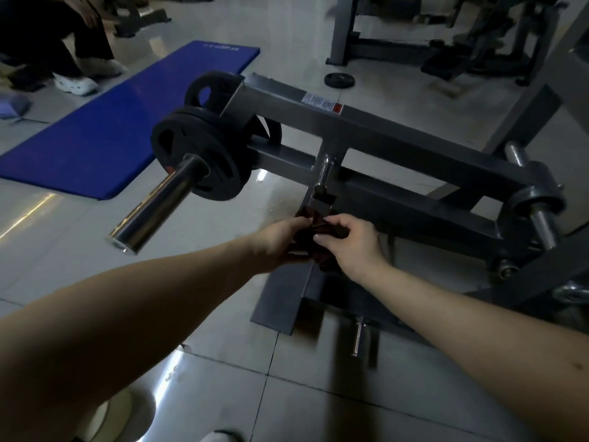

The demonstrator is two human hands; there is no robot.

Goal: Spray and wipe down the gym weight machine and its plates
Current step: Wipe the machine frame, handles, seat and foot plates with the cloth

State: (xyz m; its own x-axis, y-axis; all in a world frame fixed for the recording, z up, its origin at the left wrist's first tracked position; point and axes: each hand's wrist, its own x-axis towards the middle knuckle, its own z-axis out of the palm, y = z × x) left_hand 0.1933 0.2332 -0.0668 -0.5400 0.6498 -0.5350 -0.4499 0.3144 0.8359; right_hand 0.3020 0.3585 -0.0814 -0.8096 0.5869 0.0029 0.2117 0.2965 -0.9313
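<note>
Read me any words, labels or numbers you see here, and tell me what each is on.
White and red sticker on the grey steel machine beam: print too small to read.
Pale lettering on the blue floor mat: blurred, unreadable.
Black weight plates: no legible markings.

Glossy pale tiled floor (223, 362), blue exercise mat (111, 132) laid flat at the left, grey steel weight machine (280, 301) stood on the tiles mid-frame, small black weight plate (339, 80) left lying flat farther back, bluish bundle (14, 105) seen at the left edge
</note>
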